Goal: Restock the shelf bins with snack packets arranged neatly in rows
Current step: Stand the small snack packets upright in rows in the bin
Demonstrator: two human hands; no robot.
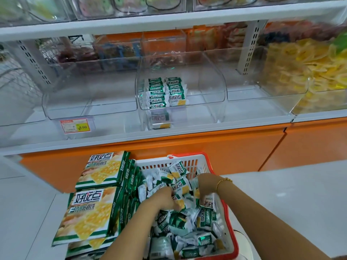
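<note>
Left hand (161, 198), right hand (206, 183) — fingers (201, 192) gripping packets (180, 184), basket (154, 162)

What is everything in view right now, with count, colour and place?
basket: one, white with red rim, below the shelf
small packets: many, green and white, loose in the basket
large bags: a stack, green and yellow, beside the basket
binned packets: two rows, green and white, in the middle bin
clear bins: several, transparent, along the shelf
price tag: one, yellow and red, front of left bin
yellow snacks: many, bin at far right
left hand: one, in the basket
right hand: one, gold bracelet, grips a small packet
</note>
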